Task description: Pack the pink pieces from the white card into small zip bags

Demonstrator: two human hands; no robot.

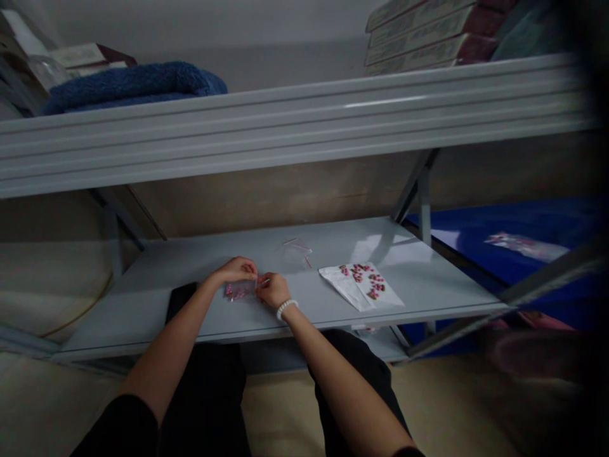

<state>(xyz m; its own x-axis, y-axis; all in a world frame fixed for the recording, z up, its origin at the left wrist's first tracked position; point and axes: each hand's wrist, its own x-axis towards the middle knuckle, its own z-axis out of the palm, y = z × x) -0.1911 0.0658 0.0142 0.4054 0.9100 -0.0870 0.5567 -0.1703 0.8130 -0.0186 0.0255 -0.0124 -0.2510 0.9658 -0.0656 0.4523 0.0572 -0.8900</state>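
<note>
My left hand (239,269) and my right hand (273,290) meet over the grey shelf (285,317). Between them lies a small clear zip bag (240,291) with pink and red pieces inside. The fingers of both hands are pinched on the bag's right end, its opening edge. A pale bead bracelet (287,310) circles my right wrist. Right of my hands rests a white paper sheet or bag (354,298) bearing several pink-and-green flower-like pieces (375,286). Behind my right hand, clear zip bags with red strips (297,251) lie flat.
A black flat object (179,298) lies beside my left forearm. Above runs an upper shelf beam (285,127) carrying a folded blue towel (137,86) and stacked boxes (419,38). Slanted metal braces (423,197) flank the shelf. At right, a clear packet (526,245) rests on a blue surface.
</note>
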